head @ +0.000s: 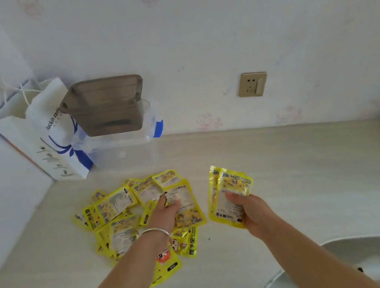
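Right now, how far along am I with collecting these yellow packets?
Early on. Done: a small stack sits in your right hand. In hand: your left hand grips another packet at the edge of the pile. Left: most of it lies scattered on the table.

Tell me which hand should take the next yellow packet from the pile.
Left: the left hand pinches a packet in the pile of flat yellow foil packets; the right hand grips a stack beside it.
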